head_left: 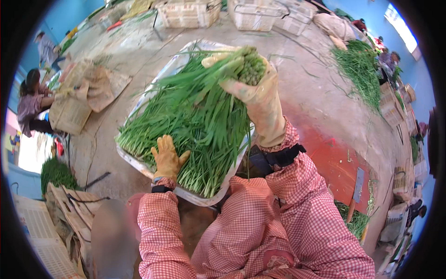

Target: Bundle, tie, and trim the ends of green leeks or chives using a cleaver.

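A white tray [204, 201] in front of me holds a thick heap of long green chives [186, 121], stem ends toward the rims. My right hand [253, 90], in a pale yellow glove, is closed round a bunch of chives [239, 67] above the tray's far right side. Its cut stem ends point up and right, and its leaves hang left over the heap. My left hand [168, 156], in an orange-yellow glove, rests with fingers spread on the chives by the tray's near left rim. It grips nothing that I can see.
On my right lies a red board [332, 158] with a cleaver [357, 185] at its edge. Piles of greens [360, 74] lie at the far right. White crates [188, 15] stand at the back. At left, a person [35, 100] sits by a sack-covered basket [69, 114].
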Demonstrator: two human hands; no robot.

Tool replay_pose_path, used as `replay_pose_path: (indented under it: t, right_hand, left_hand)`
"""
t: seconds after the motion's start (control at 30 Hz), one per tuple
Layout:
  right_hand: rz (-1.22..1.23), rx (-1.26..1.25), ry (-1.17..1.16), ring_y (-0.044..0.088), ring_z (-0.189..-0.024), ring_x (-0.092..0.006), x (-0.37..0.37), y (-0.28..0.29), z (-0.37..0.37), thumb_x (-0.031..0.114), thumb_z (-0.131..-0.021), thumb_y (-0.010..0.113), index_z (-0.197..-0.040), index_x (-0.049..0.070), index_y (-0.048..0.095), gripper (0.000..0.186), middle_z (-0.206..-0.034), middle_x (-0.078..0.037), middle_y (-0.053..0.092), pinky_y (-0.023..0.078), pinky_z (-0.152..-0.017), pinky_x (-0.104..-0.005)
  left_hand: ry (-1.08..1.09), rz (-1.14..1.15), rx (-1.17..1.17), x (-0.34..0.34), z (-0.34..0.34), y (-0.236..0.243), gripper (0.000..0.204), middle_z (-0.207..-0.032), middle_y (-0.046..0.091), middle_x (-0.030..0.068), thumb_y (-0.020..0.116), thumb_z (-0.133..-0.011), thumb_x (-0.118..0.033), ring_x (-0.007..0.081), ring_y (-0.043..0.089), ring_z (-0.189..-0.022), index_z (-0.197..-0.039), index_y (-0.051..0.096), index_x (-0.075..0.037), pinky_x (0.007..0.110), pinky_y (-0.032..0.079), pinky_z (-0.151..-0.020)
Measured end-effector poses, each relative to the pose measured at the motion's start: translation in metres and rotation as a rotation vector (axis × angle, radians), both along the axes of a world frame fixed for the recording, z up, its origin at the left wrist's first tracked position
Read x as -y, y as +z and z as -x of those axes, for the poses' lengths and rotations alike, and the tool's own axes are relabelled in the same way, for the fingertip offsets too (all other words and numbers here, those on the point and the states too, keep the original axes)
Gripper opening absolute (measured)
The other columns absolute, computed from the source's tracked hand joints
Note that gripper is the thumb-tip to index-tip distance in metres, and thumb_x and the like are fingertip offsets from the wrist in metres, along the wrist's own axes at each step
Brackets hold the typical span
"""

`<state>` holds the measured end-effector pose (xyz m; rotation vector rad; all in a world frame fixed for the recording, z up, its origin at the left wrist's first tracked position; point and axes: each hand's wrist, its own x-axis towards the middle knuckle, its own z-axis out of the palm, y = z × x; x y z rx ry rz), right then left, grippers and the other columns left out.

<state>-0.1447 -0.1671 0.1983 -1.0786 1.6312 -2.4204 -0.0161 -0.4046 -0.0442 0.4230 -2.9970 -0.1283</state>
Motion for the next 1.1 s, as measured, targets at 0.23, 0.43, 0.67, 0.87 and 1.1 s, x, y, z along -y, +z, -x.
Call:
replay_pose_path:
  t: [0.23, 0.43, 0.67, 0.87, 1.1]
  right_hand:
    - [0.027, -0.187, -0.209, 0.065, -0.082, -0.0103, -0.079, 0.09, -0.017, -0.005, -0.078, 0.073, -0.104, -0.003, 0.068, 0.027, -0.093, -0.004, 0.072, 0.054, -0.075, -0.0259]
    - [0.004, -0.44, -0.055, 0.068, -0.1, -0.0178, -0.166, 0.137, -0.082, -0.005, -0.071, 0.073, -0.11, -0.003, 0.066, 0.039, -0.11, -0.011, 0.071, 0.055, -0.085, -0.0314]
    - [-0.629, -1.541, -0.298, 0.06, -0.081, -0.0223, -0.211, 0.095, -0.232, 0.021, -0.074, 0.069, -0.094, 0.003, 0.061, 0.028, -0.088, -0.004, 0.061, 0.051, -0.087, -0.0374]
    - [-0.895, -2.334, -0.623, 0.056, -0.063, -0.0215, -0.276, 0.059, -0.317, 0.02, -0.074, 0.063, -0.067, 0.003, 0.063, 0.019, -0.064, -0.005, 0.056, 0.046, -0.069, -0.0388]
    - [-0.395, -1.426, 0.053, 0.059, -0.068, -0.0246, -0.263, 0.007, -0.338, 0.016, -0.08, 0.059, -0.068, 0.004, 0.061, 0.017, -0.066, -0.009, 0.059, 0.043, -0.075, -0.0397]
  left_hand:
    - [-0.084, -0.482, -0.492, 0.007, -0.028, 0.095, 0.038, -0.118, 0.066, 0.0234, 0.07, -0.089, -0.02, 0.0379, 0.065, -0.104, -0.118, 0.063, 0.003, 0.04, 0.051, -0.09]
    - [-0.359, -1.753, -0.277, -0.108, -0.101, 0.248, 0.086, -0.133, 0.058, 0.026, 0.048, -0.094, -0.065, 0.0378, 0.061, -0.119, -0.136, 0.048, 0.01, 0.044, 0.054, -0.093]
    - [-0.561, -2.081, 0.392, -0.212, -0.125, 0.169, 0.121, -0.137, 0.054, 0.0176, 0.047, -0.066, -0.092, 0.0252, 0.058, -0.117, -0.145, 0.038, -0.001, 0.041, 0.051, -0.099]
    - [-0.255, -2.152, 0.652, -0.332, -0.165, 0.212, 0.089, -0.136, 0.056, 0.0141, 0.045, -0.093, -0.07, 0.0246, 0.059, -0.112, -0.156, 0.022, -0.011, 0.043, 0.049, -0.1]
    - [-0.444, -2.129, 0.77, -0.363, -0.203, 0.236, 0.091, -0.132, 0.058, 0.0162, 0.048, -0.092, -0.07, 0.0269, 0.059, -0.114, -0.154, 0.026, -0.007, 0.043, 0.05, -0.1]
